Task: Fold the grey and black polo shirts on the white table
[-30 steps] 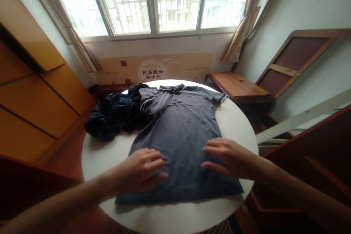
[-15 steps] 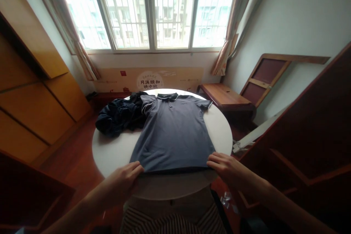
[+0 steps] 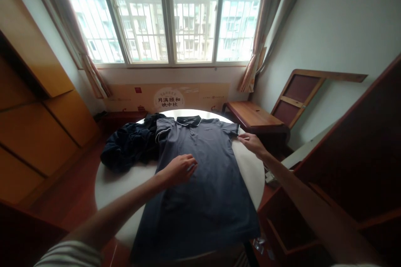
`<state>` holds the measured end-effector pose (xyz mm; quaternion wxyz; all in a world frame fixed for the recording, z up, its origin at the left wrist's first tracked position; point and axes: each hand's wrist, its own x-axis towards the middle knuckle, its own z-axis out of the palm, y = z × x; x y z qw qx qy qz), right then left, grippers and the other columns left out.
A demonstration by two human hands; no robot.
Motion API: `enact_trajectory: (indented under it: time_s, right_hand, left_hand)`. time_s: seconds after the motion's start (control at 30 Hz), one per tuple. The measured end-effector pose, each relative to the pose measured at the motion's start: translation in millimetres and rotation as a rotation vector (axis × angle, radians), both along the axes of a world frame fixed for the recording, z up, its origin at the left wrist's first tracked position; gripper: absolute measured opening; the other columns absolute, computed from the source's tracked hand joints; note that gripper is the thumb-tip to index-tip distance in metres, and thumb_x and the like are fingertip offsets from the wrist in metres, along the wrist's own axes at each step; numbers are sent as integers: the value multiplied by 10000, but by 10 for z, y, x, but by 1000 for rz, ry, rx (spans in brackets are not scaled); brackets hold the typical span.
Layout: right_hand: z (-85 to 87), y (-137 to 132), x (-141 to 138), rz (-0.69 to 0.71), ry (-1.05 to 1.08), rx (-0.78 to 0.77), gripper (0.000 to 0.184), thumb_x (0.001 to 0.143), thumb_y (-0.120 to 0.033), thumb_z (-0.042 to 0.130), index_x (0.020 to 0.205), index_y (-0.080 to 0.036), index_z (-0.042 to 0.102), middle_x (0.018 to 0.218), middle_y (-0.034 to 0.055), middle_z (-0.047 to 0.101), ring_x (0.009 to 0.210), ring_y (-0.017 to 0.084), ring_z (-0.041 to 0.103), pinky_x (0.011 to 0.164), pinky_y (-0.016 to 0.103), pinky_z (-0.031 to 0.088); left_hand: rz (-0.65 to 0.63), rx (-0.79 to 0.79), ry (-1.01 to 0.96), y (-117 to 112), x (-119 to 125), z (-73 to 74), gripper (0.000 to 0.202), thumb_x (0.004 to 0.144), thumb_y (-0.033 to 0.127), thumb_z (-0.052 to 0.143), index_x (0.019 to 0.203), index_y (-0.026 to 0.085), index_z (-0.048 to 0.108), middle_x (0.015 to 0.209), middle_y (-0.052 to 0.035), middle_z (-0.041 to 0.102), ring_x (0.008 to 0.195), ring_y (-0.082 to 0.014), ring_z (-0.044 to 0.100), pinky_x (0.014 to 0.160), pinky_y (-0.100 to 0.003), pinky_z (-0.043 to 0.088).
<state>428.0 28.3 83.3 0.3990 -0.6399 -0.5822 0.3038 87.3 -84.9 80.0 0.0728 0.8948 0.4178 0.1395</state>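
Left hand (image 3: pixel 179 170): fingers together, resting on polo shirt (image 3: pixel 203 204); no clamp seen.
Right hand (image 3: pixel 253 144): fingers together at sleeve hem (image 3: pixel 234 130); grip cannot be told.
Position: flat on round bench (image 3: pixel 108 192).
Adjacent: crumpled dark garment (image 3: pixel 130 146), touching.

The polo shirt (image 3: pixel 200 200) is matt knit cloth, the round tabletop (image 3: pixel 115 192) smooth, the bench (image 3: pixel 250 114) glossy varnished wood.
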Motion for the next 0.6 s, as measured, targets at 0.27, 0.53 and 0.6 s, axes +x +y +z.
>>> enact_trajectory:
  time_s: [0.27,0.53,0.6]
  right_hand:
    - [-69,1126,-78,-279,178,-351,303,951,-330,618,1193,-148,602,1142,78,638,928,184,652,777,365,574]
    - [-140,1581,-121,-283,168,-434,270,954,-326,615,1156,-146,613,1092,64,646,878,166,652,740,339,574]
    - [-150,1618,-140,-269,136,-355,196,915,-269,659,1037,-119,634,909,31,652,707,120,623,612,260,541]
  left_hand:
    - [135,-80,78,487,99,-608,632,991,570,370,1522,229,372,1618,-109,257,1496,-316,201,1184,-564,215]
    - [127,-55,48,434,72,-599,614,996,543,369,1529,238,364,1610,-104,277,1494,-299,215,1192,-544,222]
    - [126,-51,46,427,70,-601,609,999,536,367,1530,237,361,1610,-105,277,1495,-299,213,1193,-542,223]
